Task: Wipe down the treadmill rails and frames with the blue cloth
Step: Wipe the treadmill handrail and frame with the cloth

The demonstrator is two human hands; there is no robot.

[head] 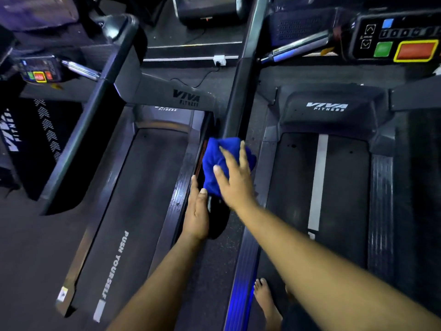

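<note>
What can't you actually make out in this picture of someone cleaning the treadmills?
Head view only:
- Frame under the blue cloth: covered by the cloth and the right hand.
- Dark object beside the left hand: too dark to identify.
- Left console labels: blurred and small.
- Right console: cut off by the right edge.
- Bare foot: heel cut off by the bottom edge.

Dim room, bluish light. Dark speckled floor (210, 271). White wall socket (219, 60) with black cable (202, 78) plugged in.
</note>
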